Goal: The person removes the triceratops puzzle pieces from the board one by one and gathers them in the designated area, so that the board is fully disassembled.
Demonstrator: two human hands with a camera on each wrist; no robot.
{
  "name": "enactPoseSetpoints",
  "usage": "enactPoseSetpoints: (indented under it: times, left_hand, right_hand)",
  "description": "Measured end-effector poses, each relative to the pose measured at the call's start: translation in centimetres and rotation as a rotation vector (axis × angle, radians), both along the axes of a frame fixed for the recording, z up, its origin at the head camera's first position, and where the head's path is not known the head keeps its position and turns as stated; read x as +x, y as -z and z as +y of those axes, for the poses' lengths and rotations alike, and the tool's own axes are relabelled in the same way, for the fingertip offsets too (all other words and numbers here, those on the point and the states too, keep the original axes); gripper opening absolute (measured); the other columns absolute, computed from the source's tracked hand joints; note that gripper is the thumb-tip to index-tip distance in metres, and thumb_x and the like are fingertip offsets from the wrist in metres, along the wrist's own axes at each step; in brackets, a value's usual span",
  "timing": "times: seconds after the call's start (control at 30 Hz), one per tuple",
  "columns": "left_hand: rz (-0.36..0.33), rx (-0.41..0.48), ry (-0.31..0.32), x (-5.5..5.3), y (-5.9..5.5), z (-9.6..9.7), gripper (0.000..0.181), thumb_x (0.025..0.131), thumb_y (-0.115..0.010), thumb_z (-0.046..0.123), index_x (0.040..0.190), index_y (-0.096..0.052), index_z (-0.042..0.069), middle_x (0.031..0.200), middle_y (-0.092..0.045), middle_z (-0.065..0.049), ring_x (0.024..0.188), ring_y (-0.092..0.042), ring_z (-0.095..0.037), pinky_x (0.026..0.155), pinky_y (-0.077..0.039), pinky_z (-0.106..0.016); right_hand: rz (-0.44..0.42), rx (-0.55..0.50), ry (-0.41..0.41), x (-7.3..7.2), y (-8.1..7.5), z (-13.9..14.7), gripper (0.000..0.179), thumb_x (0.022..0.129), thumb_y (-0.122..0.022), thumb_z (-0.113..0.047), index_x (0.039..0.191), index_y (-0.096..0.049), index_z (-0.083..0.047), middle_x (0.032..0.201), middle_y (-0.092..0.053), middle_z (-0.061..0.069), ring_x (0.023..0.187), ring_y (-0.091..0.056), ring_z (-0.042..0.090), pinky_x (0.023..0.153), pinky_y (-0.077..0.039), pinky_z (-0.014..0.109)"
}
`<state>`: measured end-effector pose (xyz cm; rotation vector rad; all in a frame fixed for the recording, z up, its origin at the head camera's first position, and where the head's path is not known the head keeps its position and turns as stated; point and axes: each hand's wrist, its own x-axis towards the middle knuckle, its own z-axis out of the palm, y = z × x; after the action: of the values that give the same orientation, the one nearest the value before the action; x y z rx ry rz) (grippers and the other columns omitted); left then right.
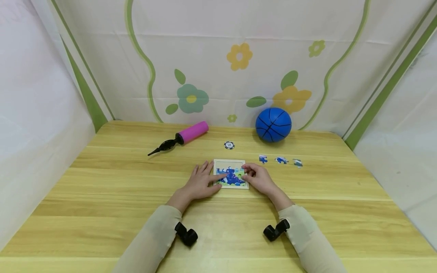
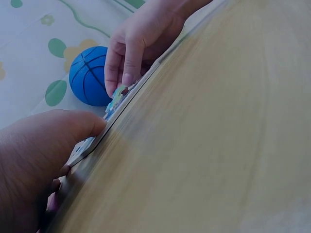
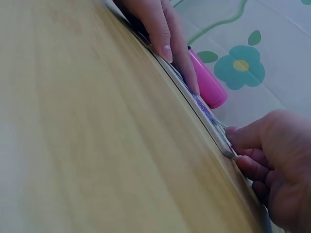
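A shallow pale puzzle tray [image 1: 229,162] lies on the table with joined blue and green jigsaw pieces [image 1: 230,177] in its lower part. The tray's upper part shows bare board. My left hand [image 1: 201,183] rests at the tray's left side, its extended index finger touching the joined pieces and its thumb at the near edge. At the tray's right side, my right hand [image 1: 260,179] pinches a green and light-blue puzzle piece [image 2: 115,100] between thumb and fingers. The piece is tilted up in the left wrist view. Fingers partly hide it in the head view.
Three loose puzzle pieces, the middle one [image 1: 281,160] mostly blue, lie in a row right of the tray. Behind the tray is a round chip [image 1: 229,145]. A blue ball [image 1: 273,124] stands back right, and a pink hand pump [image 1: 193,132] lies back left before the curtain.
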<state>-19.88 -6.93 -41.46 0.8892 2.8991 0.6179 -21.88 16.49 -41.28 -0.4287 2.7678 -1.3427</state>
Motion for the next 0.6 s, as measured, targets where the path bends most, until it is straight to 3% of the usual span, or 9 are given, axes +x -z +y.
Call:
enactPoseSetpoints:
  times: [0.33, 0.6]
  left_hand:
    - [0.005, 0.0, 0.002, 0.0, 0.0, -0.2, 0.042, 0.087, -0.04, 0.044, 0.127, -0.043, 0.033, 0.141, -0.01, -0.018, 0.127, -0.003, -0.034, 0.097, -0.001, -0.052]
    - [0.007, 0.008, 0.006, 0.1, 0.0, -0.1, 0.042, 0.087, -0.041, 0.044, 0.127, -0.043, 0.033, 0.141, -0.01, -0.018, 0.127, -0.004, -0.034, 0.098, -0.001, -0.051]
  right_hand:
    - [-0.083, -0.09, 0.018, -0.4, -0.6, 0.1, 0.025, 0.08, -0.06, -0.006, 0.103, -0.056, -0.001, 0.086, -0.052, 0.008, 0.075, -0.045, 0.02, 0.063, -0.04, 0.027]
    - [0.002, -0.127, 0.025, -0.9, -1.5, 4.5, 0.027, 0.08, -0.06, -0.005, 0.105, -0.056, 0.003, 0.089, -0.054, 0.012, 0.079, -0.048, 0.018, 0.065, -0.042, 0.021]
